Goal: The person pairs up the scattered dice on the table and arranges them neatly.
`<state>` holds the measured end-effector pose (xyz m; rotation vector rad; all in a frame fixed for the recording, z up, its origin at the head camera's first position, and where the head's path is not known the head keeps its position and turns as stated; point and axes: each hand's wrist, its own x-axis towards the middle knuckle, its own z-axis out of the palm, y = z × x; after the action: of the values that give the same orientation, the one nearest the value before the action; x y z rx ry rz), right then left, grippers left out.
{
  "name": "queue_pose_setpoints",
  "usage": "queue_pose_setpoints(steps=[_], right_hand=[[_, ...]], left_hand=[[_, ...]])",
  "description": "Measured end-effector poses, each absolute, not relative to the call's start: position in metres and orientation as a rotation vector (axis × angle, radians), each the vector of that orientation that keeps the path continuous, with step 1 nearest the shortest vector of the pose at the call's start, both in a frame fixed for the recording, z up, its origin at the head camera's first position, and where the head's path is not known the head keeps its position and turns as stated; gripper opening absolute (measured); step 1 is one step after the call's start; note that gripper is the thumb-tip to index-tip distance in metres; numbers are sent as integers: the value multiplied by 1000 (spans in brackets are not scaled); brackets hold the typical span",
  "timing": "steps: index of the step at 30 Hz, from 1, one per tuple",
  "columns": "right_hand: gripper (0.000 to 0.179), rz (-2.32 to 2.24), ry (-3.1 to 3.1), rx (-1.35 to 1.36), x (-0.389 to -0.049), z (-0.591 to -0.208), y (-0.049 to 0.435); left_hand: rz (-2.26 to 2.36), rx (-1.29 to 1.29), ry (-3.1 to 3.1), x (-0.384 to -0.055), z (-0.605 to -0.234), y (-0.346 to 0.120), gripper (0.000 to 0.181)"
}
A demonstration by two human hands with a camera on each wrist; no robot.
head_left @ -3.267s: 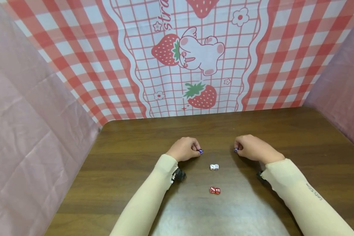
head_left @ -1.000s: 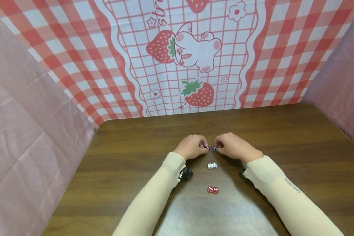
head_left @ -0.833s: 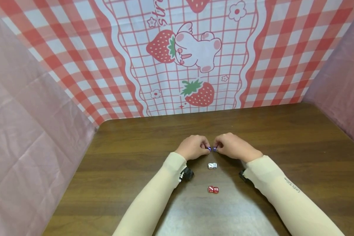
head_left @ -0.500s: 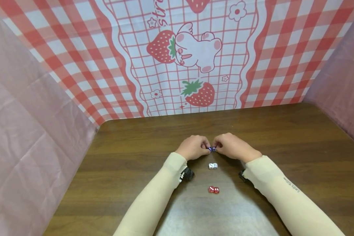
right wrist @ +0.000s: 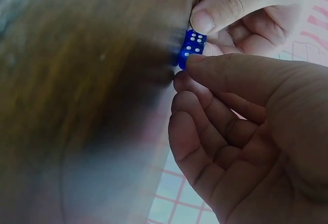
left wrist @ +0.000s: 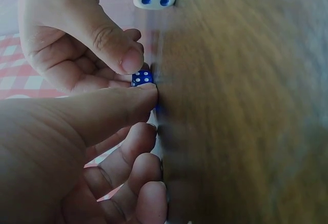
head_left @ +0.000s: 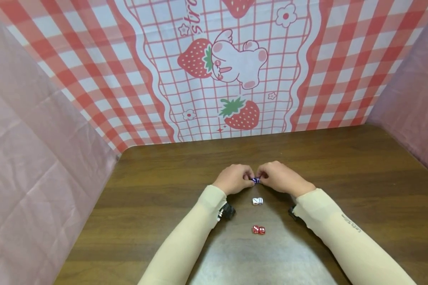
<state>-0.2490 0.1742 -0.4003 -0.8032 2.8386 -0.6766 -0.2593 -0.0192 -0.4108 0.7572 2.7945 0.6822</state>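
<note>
In the head view, my left hand (head_left: 233, 179) and right hand (head_left: 280, 176) meet over the table, each pinching a small blue die between thumb and fingers. The right wrist view shows the two blue dice side by side, seemingly touching: the left hand's die (right wrist: 197, 37) and the right hand's die (right wrist: 187, 59). They sit at the tabletop. From the left wrist, the right hand's blue die (left wrist: 143, 75) shows white pips, while my left thumb hides most of the other.
A pair of white dice (head_left: 257, 201) lies side by side just nearer to me than the hands. Closer still is a pair of red dice (head_left: 258, 230). The brown wooden table (head_left: 157, 190) ends at a strawberry-print cloth (head_left: 214, 111), with pink cloth on both sides.
Both hands have come inward from well apart, each carrying its blue die. The gap between the blue dice has closed. White and red pairs have stayed put on the table.
</note>
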Motion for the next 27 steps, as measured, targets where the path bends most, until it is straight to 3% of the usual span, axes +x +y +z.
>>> queue_pose_setpoints(steps=[27], right_hand=[[6,-735,2841,-806,-250,-402,176]], left_hand=[[725,730,2787,-261,-414,-19,10]])
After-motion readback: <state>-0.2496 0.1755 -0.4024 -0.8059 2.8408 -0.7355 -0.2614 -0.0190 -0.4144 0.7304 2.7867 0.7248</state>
